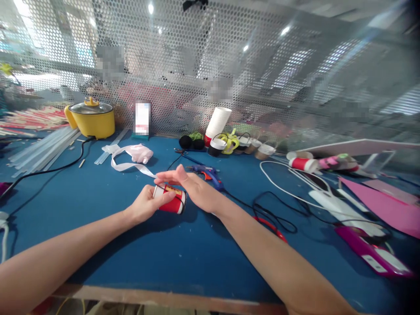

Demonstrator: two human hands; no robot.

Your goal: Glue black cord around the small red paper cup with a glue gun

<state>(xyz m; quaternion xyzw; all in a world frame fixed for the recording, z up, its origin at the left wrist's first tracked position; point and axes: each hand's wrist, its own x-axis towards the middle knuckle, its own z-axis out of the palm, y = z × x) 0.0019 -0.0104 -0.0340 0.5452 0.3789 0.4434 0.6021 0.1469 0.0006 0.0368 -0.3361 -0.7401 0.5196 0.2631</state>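
A small red and white paper cup (pixel 170 204) lies tilted on its side in my left hand (pixel 146 205), with the thumb pressed along its wall. A thin black cord runs around the cup. My right hand (pixel 201 190) reaches over the far side of the cup, its fingers stretched out flat and the thumb raised. Its fingertips are close to the cup's upper edge; whether they touch it I cannot tell. A white ribbon (pixel 133 166) leads from a pale pink bundle (pixel 140 153) toward those fingertips. Behind my right hand lies a blue glue gun (pixel 210 173).
A yellow pot (pixel 98 122), glue sticks (pixel 42 148) and a phone (pixel 142 118) stand or lie at the back left. Stacked paper cups (pixel 219 120) lean against the perforated screen (pixel 183 83). On the right are tangled cables, a purple power strip (pixel 372 253) and pink sheets (pixel 383 203).
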